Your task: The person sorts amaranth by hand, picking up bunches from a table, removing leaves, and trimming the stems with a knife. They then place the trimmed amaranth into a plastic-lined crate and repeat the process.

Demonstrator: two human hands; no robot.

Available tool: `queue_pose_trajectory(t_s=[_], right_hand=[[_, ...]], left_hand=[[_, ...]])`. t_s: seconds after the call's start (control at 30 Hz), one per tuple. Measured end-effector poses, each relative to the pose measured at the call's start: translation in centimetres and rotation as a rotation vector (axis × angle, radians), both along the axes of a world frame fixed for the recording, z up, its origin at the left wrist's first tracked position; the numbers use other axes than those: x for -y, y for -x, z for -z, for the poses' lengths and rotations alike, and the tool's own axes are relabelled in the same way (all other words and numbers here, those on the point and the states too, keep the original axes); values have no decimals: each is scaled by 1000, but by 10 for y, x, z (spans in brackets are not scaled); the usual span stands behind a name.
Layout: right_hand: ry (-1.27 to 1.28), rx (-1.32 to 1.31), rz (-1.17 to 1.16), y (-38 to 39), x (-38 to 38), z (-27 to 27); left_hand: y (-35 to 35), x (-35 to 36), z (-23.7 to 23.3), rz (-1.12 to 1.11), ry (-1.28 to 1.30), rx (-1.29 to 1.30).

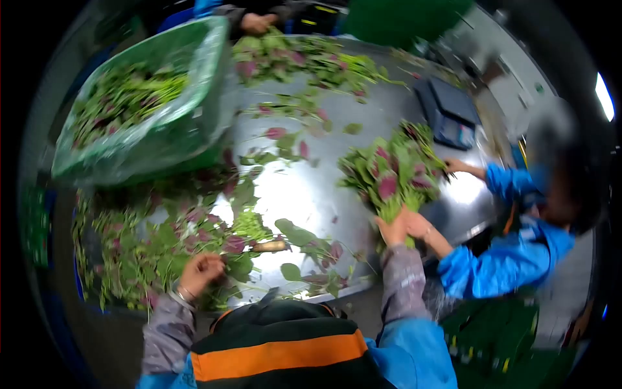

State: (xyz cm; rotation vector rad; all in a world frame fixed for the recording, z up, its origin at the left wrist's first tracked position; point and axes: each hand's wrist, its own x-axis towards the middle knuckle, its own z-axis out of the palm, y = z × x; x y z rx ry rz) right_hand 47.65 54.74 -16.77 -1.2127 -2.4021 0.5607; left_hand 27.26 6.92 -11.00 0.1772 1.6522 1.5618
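Note:
My left hand [199, 275] is over the loose green and purple leaves [155, 259] at the table's near left, its fingers curled; whether anything is in them I cannot make out. Reaching out to the right, my right hand [392, 228] is closed on the stem end of a large leafy bunch [389, 172] with green and purple leaves. A co-worker's hand [420, 227] touches or overlaps mine there, and the co-worker's other hand [459, 166] is at the bunch's right side. A knife with a pale wooden handle [269, 246] lies among leaves between my hands.
A green crate [217, 84] lined with clear plastic holds leafy greens at the left. More greens [311, 61] lie along the far edge, near another person's hands [258, 23]. A dark scale [447, 107] stands at the far right of the metal table [285, 188].

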Motion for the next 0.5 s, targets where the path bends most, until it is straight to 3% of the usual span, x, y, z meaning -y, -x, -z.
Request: queue_pose_trajectory(t_s=[0.07,0.17,0.23,0.3,0.43,0.5], right_hand=[[-157,-44,-90,-6,10,4],[-154,-124,-250,18,41,-39],[45,-228,-387,49,61,-70],[38,-398,-452,89,83,-101],[59,-503,-592,182,161,-206],[-77,-492,-718,231,199,-251]], left_hand=[[32,20,-23,-140,26,-273],[79,40,-95,-334,94,-706],[113,53,-142,-382,268,-1247],[144,65,-184,-383,449,-1608],[221,85,-205,-343,470,-1845],[254,92,-197,-195,498,-1906]])
